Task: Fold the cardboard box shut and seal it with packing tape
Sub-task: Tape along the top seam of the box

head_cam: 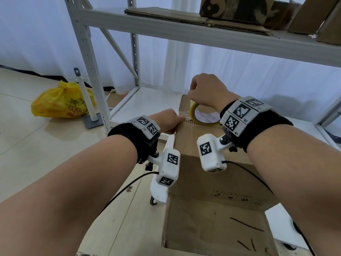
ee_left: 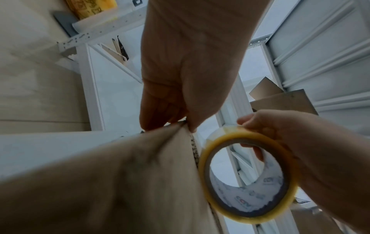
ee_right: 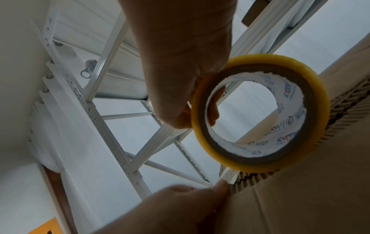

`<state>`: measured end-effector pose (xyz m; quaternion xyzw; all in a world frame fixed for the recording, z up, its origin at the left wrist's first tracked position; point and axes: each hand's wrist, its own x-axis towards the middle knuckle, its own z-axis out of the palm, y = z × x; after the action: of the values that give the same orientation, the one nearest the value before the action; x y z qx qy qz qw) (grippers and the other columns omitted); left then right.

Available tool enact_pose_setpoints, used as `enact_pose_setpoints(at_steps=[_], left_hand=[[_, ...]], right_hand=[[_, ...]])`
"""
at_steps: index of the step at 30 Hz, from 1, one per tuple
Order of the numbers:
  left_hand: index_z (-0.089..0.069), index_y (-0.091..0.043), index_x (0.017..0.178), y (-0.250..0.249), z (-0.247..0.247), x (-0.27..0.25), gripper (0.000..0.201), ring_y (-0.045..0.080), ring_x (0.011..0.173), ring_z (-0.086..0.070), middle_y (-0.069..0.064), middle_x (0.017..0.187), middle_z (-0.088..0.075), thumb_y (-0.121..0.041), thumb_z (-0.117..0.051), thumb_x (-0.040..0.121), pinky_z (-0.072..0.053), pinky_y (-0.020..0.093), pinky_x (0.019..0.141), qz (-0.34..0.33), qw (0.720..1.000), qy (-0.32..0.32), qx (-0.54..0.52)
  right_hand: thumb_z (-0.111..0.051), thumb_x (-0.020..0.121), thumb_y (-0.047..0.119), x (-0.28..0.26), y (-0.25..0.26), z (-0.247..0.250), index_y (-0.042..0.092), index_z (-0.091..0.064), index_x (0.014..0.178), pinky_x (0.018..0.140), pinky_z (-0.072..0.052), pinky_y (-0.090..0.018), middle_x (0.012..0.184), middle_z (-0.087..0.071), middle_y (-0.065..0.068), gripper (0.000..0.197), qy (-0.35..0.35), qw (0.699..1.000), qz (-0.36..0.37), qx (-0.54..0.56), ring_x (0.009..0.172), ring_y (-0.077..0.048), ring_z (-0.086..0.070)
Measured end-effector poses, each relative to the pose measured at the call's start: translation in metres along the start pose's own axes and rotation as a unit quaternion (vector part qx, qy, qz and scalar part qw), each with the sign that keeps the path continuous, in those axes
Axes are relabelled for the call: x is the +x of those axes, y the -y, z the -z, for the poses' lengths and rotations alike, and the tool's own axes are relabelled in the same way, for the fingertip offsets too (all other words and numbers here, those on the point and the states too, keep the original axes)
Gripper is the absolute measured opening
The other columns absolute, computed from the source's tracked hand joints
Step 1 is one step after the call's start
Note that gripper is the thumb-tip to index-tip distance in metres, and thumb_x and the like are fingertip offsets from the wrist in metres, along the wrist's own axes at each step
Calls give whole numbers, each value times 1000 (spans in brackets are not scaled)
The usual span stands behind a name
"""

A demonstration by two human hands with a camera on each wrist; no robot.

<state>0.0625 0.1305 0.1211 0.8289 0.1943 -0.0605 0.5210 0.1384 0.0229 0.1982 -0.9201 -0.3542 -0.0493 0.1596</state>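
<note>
With your left hand (head_cam: 167,121) pinching the tape end at the box (head_cam: 212,163) edge, keep your right hand (head_cam: 208,91) gripping the tape roll (head_cam: 198,118) and pull straight along the seam.

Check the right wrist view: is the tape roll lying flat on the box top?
No. The tape roll stands on edge against the cardboard box, with the right hand gripping its rim.

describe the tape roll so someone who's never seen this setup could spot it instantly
Start at the white metal shelving rack, then drop to the brown cardboard box in front of it. On the box's far top edge stands the tape roll, gripped by the right hand. It is the only ring there: translucent yellow with a white printed core.
</note>
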Motion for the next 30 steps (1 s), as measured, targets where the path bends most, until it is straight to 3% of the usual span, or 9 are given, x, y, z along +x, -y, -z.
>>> enact_pose_setpoints(at_steps=[3, 5, 7, 9, 11, 13, 21, 26, 30], left_hand=[[-49, 3, 126, -2, 1, -1, 51, 31, 116, -53, 21, 129, -53, -39, -37, 100, -39, 42, 105, -15, 995, 22, 98], [-34, -3, 139, -4, 2, -3, 49, 29, 131, -38, 17, 142, -38, -33, -37, 101, -28, 39, 111, -96, 985, 5, 146], [-21, -13, 148, -4, 0, 0, 68, 24, 142, -21, 9, 154, -19, -50, -33, 93, -18, 44, 117, -150, 968, 65, 192], [2, -26, 152, 2, -2, 6, 79, 17, 147, -1, -3, 160, 8, -65, -23, 89, -5, 46, 119, -126, 951, 82, 269], [14, -30, 150, 6, -2, 9, 70, 16, 147, 3, -8, 158, 18, -59, -20, 96, 2, 45, 118, -87, 941, 61, 321], [17, -31, 149, 6, 0, 10, 67, 14, 146, 3, -10, 157, 19, -57, -19, 97, 4, 44, 116, -74, 929, 48, 360], [13, -27, 150, -7, -2, -5, 63, 11, 146, 4, -10, 157, 16, -53, -14, 99, 9, 42, 117, -58, 892, 52, 446], [10, -23, 150, -15, -4, -7, 64, 10, 146, 7, -6, 158, 14, -54, -11, 99, 12, 41, 116, -51, 855, 40, 515], [8, -17, 151, -24, -19, -13, 67, 11, 145, 12, 0, 159, 12, -55, -9, 98, 14, 40, 116, -69, 820, 39, 568]], right_hand=[[-58, 86, 15, -3, -6, 9, 10, -60, 101, 72, -36, -24, 94, -53, 1, 16, -7, 1000, 18, 16, 90, -15, -51], [-63, 86, 28, -7, -12, 13, 8, -60, 106, 74, -36, -25, 97, -53, 0, 28, -9, 1000, 4, 15, 92, -16, -50], [-64, 84, 47, -11, -20, 12, 6, -59, 109, 75, -39, -30, 100, -55, -5, 48, -3, 998, -40, 39, 93, -20, -51], [-64, 83, 52, -15, -28, 8, 2, -60, 112, 79, -42, -33, 102, -57, -9, 59, -4, 991, -84, 101, 97, -25, -54], [-66, 81, 50, -14, -28, 4, 4, -63, 96, 70, -42, -31, 87, -57, -6, 48, -14, 988, -86, 127, 89, -25, -57], [-66, 79, 45, -10, -21, 3, 9, -56, 75, 57, -37, -27, 69, -50, -2, 38, -18, 990, -76, 113, 71, -20, -52], [-68, 75, 37, -17, -53, 25, 12, -44, 61, 50, -31, -27, 61, -46, -2, 38, 44, 992, -105, -56, 57, -18, -45], [-66, 75, 40, -22, -55, 19, 12, -59, 85, 62, -41, -30, 82, -61, -3, 30, 30, 992, -81, -88, 78, -22, -58], [-62, 79, 41, -25, -51, 12, 16, -58, 97, 69, -35, -32, 88, -60, -2, 31, 3, 989, -56, -139, 83, -23, -55]])
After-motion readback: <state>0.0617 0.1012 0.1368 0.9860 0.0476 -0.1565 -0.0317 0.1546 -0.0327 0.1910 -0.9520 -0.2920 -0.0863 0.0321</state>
